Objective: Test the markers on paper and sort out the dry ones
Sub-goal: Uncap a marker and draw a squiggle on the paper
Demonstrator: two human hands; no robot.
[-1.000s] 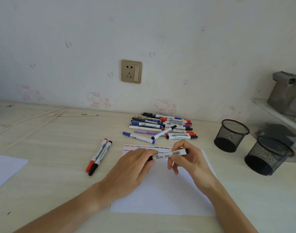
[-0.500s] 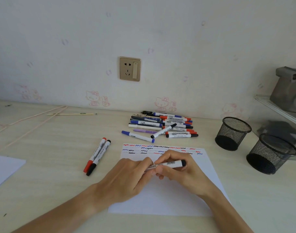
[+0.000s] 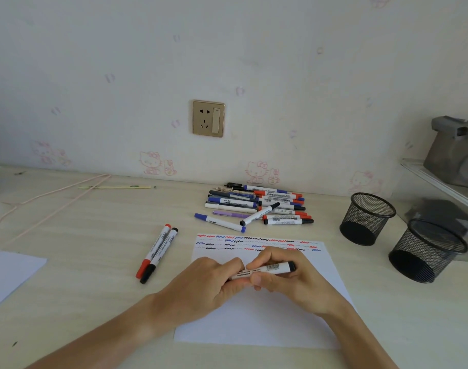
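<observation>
Head view: both hands, left hand point(image 3: 201, 286) and right hand point(image 3: 288, 278), gripping a black marker point(image 3: 267, 270); paper point(image 3: 254, 320) showing three squiggle rows, pile point(image 3: 257, 206) waiting.

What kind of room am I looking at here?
Probably a home desk, perhaps a child's room: cartoon-cat wallpaper above a pale wood-grain desktop, a gold wall socket, and two black mesh pen cups.

Single view, head-worn, wide-angle. Looks forward and down from the person's seat across the surface point(image 3: 81, 262) toward the wall point(image 3: 227, 49) and its socket point(image 3: 208, 118). Close range: forearms enter from the bottom edge; straight lines bow near the borders.
</observation>
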